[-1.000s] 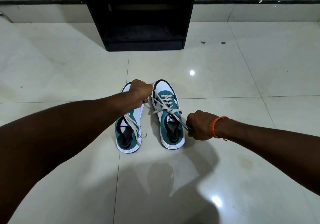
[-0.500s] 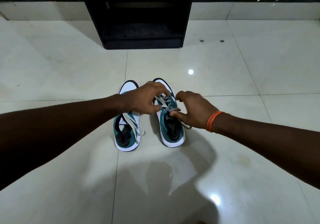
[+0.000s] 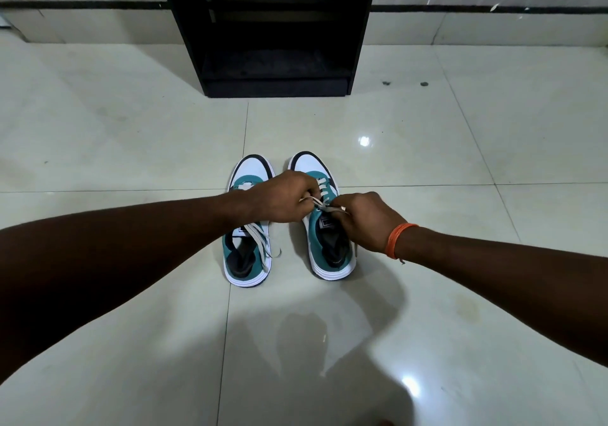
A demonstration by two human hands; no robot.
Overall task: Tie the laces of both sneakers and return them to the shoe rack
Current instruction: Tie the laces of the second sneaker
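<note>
Two teal-and-white sneakers stand side by side on the tiled floor, toes pointing away from me. Over the right sneaker [image 3: 329, 254], my left hand [image 3: 279, 198] and my right hand [image 3: 365, 221] each pinch an end of its grey-white lace [image 3: 324, 207], held close together above the tongue. The left sneaker [image 3: 246, 258] has loose, untied laces [image 3: 260, 241] trailing over its side. My left forearm crosses above the left sneaker and hides its middle. An orange band circles my right wrist. The black shoe rack [image 3: 273, 31] stands against the wall beyond the sneakers.
Glossy pale floor tiles [image 3: 427, 294] stretch all around, with light reflections and my shadow in front. The rack's lower shelf [image 3: 273, 64] holds nothing visible. Two small dark specks [image 3: 404, 83] lie on the floor right of the rack.
My hands, pulled wide apart with the lace ends taut a second ago, have come together above the right sneaker's tongue and now hold the lace close to the shoe.
</note>
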